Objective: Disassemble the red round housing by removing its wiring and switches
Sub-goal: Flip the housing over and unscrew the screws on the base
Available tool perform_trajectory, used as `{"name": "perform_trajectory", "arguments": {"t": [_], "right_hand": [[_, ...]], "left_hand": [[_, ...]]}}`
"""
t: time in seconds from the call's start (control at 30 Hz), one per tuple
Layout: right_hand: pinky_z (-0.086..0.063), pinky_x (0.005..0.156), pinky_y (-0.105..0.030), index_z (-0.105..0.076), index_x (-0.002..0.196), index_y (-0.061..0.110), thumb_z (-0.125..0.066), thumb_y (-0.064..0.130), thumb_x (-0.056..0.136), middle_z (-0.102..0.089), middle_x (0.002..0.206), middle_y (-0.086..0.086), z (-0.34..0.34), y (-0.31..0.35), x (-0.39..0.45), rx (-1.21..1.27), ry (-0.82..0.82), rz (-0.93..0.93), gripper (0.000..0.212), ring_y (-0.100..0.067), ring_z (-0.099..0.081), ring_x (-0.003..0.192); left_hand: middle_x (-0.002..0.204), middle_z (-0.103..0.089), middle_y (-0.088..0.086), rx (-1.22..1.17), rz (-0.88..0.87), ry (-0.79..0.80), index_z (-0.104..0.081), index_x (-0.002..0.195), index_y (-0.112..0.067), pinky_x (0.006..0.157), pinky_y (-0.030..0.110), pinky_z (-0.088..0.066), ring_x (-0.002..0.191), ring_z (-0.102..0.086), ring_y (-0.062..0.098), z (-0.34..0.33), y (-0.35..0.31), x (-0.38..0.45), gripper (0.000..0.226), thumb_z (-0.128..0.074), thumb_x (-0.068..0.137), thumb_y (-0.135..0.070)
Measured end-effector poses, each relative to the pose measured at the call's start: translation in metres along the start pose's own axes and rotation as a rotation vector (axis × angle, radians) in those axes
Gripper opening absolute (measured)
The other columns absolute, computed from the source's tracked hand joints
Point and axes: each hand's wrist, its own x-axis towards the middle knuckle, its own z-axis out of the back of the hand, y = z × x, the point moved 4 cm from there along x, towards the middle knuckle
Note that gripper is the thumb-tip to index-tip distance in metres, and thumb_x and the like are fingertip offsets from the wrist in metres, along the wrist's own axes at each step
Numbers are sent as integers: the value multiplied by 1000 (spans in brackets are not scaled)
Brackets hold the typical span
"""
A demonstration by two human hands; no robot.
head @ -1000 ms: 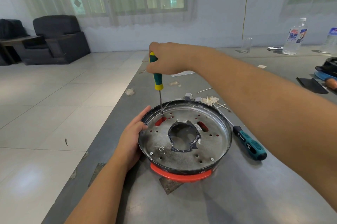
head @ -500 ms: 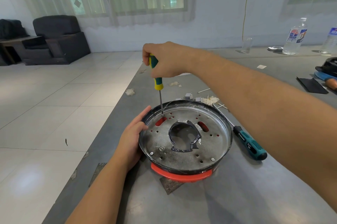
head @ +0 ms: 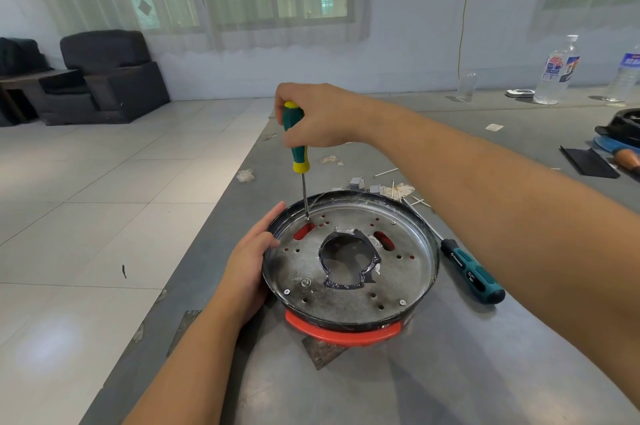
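Floor tiles, pale and glossy, fill the left, with a dark upholstered armchair [head: 107,74] against the far wall at ten o'clock. Next comes the grey worktable [head: 450,372], its long edge running up from seven o'clock toward the middle.

The person's left hand [head: 247,265] rests against the nine o'clock side of the red round housing [head: 341,334], fingers straight and relaxed along its rim, the thumb lying at the rim's edge; it grips nothing. The housing sits near the middle of the table, just below centre, with a round silver metal plate [head: 349,251] with a dark rim seated in it. Red shows below the plate at six o'clock and through two oval slots. The plate has a large irregular cut-out in the middle, small holes and a few screws.

Above the plate's ten o'clock edge the right hand [head: 322,114] has its fingers curled tight round the handle of a green-and-yellow screwdriver [head: 298,147], held nearly upright, its tip down on the plate beside the left slot.

At three o'clock of the housing, a second screwdriver with a teal-and-black handle [head: 472,272] lies flat on the table. Beyond the housing at twelve o'clock lie small grey parts and thin sticks [head: 381,187]. At two o'clock stands a clear plastic water bottle [head: 557,73].
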Motion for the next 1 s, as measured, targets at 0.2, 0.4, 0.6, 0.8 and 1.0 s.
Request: {"name": "perform_trajectory", "arguments": {"t": [0.2,0.4,0.6,0.8,1.0], "right_hand": [[-36,54,-28,-50,102,23,-54,66,93,-52,83,3,-1,-2,3,-255,-161,2,44,-12,-52,68],[-42,58,-30,-53,106,23,-62,33,84,-59,92,2,-2,-8,1,-144,-173,-2,26,-20,-60,78],[-40,56,-28,-53,107,25,-62,41,91,-55,82,6,-5,-36,-9,-73,-305,-62,24,-16,-55,71],[-61,74,-44,-50,112,17,-69,23,85,-59,96,-6,-3,-59,-19,146,-298,-196,33,-29,-69,85],[-62,71,-48,-50,103,20,-72,22,81,-58,96,-6,-7,-75,-28,287,-344,-254,31,-33,-70,91]], "left_hand": [[128,-73,-2,11,-3,11,-71,130,-38,104,53,-54,117,-71,29,1,-1,-1,67,-44,82,-1],[130,-73,2,-7,-6,7,-70,132,-35,98,45,-55,119,-70,29,-1,-2,-3,66,-44,82,-1],[127,-74,1,56,-15,19,-71,131,-36,103,46,-54,117,-71,26,-2,-7,-4,67,-42,85,3],[119,-77,6,189,48,88,-75,123,-27,80,33,-64,103,-75,26,0,-27,4,60,-44,90,11],[118,-70,-8,1072,-165,73,-70,129,-32,77,14,-48,94,-67,7,-15,-58,25,38,-58,97,-15]]}}
